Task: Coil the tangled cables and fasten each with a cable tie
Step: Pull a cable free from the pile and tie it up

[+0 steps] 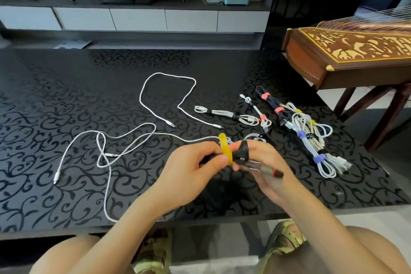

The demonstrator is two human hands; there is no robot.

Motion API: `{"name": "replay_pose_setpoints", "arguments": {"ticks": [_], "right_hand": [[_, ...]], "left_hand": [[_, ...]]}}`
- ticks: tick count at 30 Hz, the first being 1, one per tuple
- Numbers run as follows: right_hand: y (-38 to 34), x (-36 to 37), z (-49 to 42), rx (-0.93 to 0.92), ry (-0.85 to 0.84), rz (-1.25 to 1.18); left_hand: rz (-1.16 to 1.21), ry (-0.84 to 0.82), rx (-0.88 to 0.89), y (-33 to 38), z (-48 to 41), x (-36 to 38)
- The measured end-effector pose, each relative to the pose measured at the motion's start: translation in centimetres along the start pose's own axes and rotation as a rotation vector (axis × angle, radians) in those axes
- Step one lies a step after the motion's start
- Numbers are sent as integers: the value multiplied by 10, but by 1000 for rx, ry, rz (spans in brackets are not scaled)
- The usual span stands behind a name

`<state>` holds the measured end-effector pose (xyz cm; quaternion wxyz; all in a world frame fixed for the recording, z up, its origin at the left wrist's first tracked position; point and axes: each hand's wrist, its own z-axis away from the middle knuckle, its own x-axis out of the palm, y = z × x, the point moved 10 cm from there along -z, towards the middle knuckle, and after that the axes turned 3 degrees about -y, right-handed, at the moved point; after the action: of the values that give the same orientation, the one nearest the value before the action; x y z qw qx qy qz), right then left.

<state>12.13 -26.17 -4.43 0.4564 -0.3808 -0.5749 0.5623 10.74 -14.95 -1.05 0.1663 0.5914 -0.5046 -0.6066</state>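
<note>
Near the front edge of the black swirl-patterned tabletop (66, 95), the left hand (195, 170) pinches a yellow strap cable tie (225, 149). The right hand (268, 171) grips a small black coiled cable (242, 154) beside it.

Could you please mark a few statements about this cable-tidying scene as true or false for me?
1. Above the black patterned table, the left hand pinches a yellow cable tie against a black cable held by the right hand. True.
2. Every white cable on the table is already tied. False: a looped white cable and a tangled white cable lie loose.
3. Tied cable bundles lie right of the hands. True.
4. The carved wooden zither rests on the table. False: it stands on its own legs beside it.
</note>
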Motion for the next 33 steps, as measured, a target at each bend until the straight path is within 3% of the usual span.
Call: {"name": "replay_pose_setpoints", "arguments": {"ticks": [2, 3, 7, 11, 14, 17, 21, 25, 28, 31, 33], "right_hand": [[11, 0, -4, 209, -58, -217], [12, -1, -5, 246, -97, -211], [-1, 1, -2, 144, -219, 249], [-16, -3, 1, -7, -84, 722], [-34, 10, 12, -241, 40, 1110], [-52, 23, 24, -526, 164, 1238], [-52, 40, 34, -782, 193, 1354], [-39, 54, 39, -848, 180, 1509], [-35, 57, 39, -854, 188, 1645], [-44, 54, 47, -920, 331, 1622], [-52, 49, 50, -965, 449, 1563]], "left_hand": [[-279, -30, 146, 12, 3, 7], [-345, -57, 193, 16, 5, 12], [-455, -127, 267, 18, 12, 29], [-532, -146, 170, 6, 15, 39], [-419, -36, -27, -6, 11, 35], [-106, 11, -282, -34, 7, 28], [358, -64, -528, -57, 8, 35], [370, -254, -863, -70, 21, 54], [515, -173, -838, -65, 7, 48], [359, -317, -843, -58, 5, 44], [259, -298, -666, -47, -11, 30]]}}
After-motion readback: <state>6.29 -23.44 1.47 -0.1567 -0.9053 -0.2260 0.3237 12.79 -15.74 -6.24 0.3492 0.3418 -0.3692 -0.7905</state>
